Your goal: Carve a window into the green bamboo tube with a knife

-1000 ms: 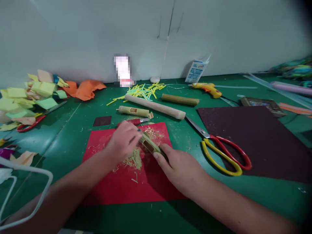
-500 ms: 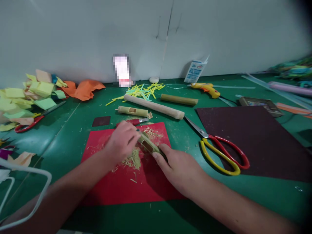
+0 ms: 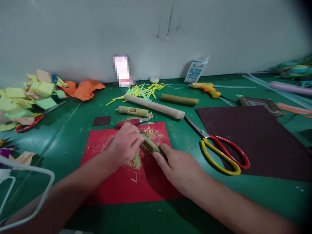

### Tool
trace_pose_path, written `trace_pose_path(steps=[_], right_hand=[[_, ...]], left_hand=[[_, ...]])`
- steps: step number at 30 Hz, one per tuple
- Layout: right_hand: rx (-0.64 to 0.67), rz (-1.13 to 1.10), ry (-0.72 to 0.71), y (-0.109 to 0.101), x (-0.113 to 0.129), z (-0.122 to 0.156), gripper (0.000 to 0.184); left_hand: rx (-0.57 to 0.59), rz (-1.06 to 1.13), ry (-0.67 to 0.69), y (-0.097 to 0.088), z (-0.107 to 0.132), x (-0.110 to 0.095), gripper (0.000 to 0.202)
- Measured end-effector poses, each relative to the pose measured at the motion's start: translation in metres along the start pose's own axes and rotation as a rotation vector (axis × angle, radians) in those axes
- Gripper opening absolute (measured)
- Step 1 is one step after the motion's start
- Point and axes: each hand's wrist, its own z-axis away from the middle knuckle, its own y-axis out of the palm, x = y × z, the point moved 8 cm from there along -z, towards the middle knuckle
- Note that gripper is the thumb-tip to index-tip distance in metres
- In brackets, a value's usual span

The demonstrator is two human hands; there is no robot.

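My right hand (image 3: 179,165) is wrapped round the near end of a green bamboo tube (image 3: 152,147) with a rectangular opening cut in its upper side. The tube lies slanted over a red sheet (image 3: 102,187). At its far end, my left hand (image 3: 127,143) is closed, fingers curled at the tube's edge. A small dark bit shows by those fingertips, but I cannot make out what it is. Beneath the hands lie pale bamboo shavings (image 3: 136,161). Just beyond the left hand is a red-handled knife (image 3: 129,123).
Behind lie a second notched bamboo piece (image 3: 137,111), a pale wooden rod (image 3: 156,106) and another bamboo tube (image 3: 179,99). Large scissors (image 3: 219,156) rest at right, partly on a dark sheet (image 3: 243,130). A yellow glue gun (image 3: 206,89) is farther back. Folded papers (image 3: 41,89) crowd the left.
My left hand has shifted a little to the right, along the far end of the bamboo tube, uncovering more of the knife's handle. My right hand keeps its hold.
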Motion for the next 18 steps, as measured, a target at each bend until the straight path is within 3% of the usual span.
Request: trace_pose_path(steps=[3, 7, 11, 15, 18], right_hand=[[-0.01, -0.005, -0.004, -0.0009, 0.0003, 0.0002, 0.038], [0.0, 0.004, 0.003, -0.0001, -0.0003, 0.0001, 0.037], [-0.005, -0.013, 0.005, 0.0, -0.0005, -0.0003, 0.037], [-0.006, 0.007, 0.004, 0.0, -0.0004, 0.0002, 0.037], [-0.009, 0.001, 0.009, -0.0009, -0.0007, 0.0005, 0.037]], left_hand=[[-0.05, -0.05, -0.044, -0.0043, 0.0005, 0.0041, 0.019], [0.018, -0.017, 0.005, 0.0015, 0.0004, -0.0021, 0.018], [-0.042, -0.069, -0.037, -0.0035, -0.0005, 0.0013, 0.02], [0.001, -0.017, 0.005, -0.0011, -0.0002, -0.0008, 0.019], [-0.033, -0.072, -0.047, -0.0054, -0.0001, 0.0066, 0.021]])
